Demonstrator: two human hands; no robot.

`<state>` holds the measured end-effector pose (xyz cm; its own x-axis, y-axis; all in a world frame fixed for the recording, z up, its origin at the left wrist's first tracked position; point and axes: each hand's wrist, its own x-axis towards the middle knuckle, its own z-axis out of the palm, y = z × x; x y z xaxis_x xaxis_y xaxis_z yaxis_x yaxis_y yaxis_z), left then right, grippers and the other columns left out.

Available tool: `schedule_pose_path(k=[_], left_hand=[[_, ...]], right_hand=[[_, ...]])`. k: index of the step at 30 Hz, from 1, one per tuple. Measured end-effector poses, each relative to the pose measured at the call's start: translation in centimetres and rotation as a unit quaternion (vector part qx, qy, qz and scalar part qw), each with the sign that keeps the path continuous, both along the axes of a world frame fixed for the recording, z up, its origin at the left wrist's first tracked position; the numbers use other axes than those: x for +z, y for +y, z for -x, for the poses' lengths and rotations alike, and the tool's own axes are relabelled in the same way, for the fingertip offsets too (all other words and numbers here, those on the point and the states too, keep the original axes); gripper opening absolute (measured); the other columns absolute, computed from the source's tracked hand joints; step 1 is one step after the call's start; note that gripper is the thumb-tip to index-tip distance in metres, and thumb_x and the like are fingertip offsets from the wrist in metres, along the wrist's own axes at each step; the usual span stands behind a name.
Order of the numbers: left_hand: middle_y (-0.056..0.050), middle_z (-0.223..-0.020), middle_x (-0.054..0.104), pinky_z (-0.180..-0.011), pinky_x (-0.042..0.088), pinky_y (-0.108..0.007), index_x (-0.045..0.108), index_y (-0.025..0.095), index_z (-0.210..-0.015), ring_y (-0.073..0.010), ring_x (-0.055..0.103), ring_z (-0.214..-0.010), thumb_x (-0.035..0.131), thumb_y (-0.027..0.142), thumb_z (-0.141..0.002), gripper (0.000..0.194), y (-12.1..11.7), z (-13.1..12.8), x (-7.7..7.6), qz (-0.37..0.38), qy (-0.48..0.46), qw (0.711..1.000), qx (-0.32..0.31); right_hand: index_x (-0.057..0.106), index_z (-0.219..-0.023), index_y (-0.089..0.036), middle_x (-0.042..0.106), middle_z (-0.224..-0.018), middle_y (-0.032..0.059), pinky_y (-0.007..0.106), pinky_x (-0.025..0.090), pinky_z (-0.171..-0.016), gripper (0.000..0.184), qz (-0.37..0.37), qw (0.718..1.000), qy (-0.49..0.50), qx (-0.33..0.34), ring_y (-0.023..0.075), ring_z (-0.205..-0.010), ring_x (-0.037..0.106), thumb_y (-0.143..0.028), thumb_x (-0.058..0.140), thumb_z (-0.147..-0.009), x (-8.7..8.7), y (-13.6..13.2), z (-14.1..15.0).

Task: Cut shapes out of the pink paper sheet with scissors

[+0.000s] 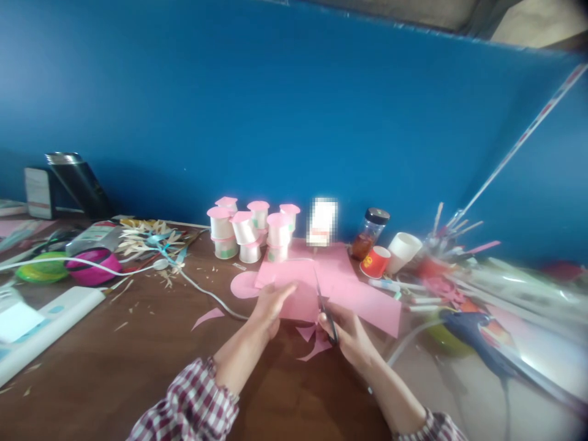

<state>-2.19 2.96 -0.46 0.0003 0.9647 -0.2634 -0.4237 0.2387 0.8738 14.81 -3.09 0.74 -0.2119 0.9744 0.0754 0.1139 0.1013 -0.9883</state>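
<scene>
My left hand (270, 307) pinches a piece of pink paper (299, 304), its thumb lying on top and its other fingers mostly hidden. In my right hand (348, 334) is a pair of scissors (321, 296), blades pointing away from me along the right edge of that piece. More pink paper (337, 263) lies flat behind and to the right. Pink offcuts (321, 349) rest on the table beneath my right hand. A rounded pink piece (243, 285) is left of the sheets. Beyond my hands stand several stacked white paper cups (245, 229) topped with pink paper.
A lidded jar (370, 233), red cup (375, 262) and white cup (404, 252) stand back right. A blue glue gun (478, 340) lies right. At left are a power strip (55, 327), a pink tape roll (94, 266) and a white cable (206, 293). A blue wall (275, 110) rises behind.
</scene>
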Motion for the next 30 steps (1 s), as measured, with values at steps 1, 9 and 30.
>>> schedule_pose_path(k=[1, 9, 30], left_hand=[[-0.015, -0.085, 0.071, -0.069, 0.053, -0.037, 0.066, 0.009, -0.087, -0.0290, 0.068, -0.080, 0.078, 0.034, -0.060, 0.039, -0.04, -0.01, 0.01, 0.003, 0.001, 1.000, 0.000], [-0.018, -0.093, 0.070, -0.068, 0.054, -0.037, 0.061, 0.009, -0.096, -0.0296, 0.067, -0.084, 0.078, 0.034, -0.062, 0.046, -0.35, -0.18, 0.19, 0.018, 0.005, 1.000, 0.004], [-0.017, -0.089, 0.071, -0.067, 0.053, -0.034, 0.064, 0.009, -0.091, -0.0284, 0.068, -0.081, 0.080, 0.035, -0.058, 0.045, -0.24, -0.02, -0.09, 0.019, 0.005, 1.000, -0.007]], right_hand=[[0.058, -0.071, -0.013, 0.053, -0.059, -0.0003, 0.023, 0.033, -0.050, 0.031, -0.004, 1.000, -0.003, 0.001, 0.0106, -0.053, 0.045, -0.042, 0.062, -0.082, -0.03, 0.00, -0.03], [0.058, -0.074, -0.013, 0.051, -0.061, -0.0011, 0.022, 0.033, -0.051, 0.026, -0.002, 1.000, -0.009, -0.007, 0.0101, -0.055, 0.044, -0.037, 0.062, -0.083, -0.13, 0.02, -0.16], [0.061, -0.076, -0.012, 0.046, -0.064, -0.0019, 0.022, 0.030, -0.051, 0.028, 0.007, 1.000, -0.002, -0.011, 0.0103, -0.057, 0.037, -0.039, 0.069, -0.076, 0.42, 0.01, -0.04]])
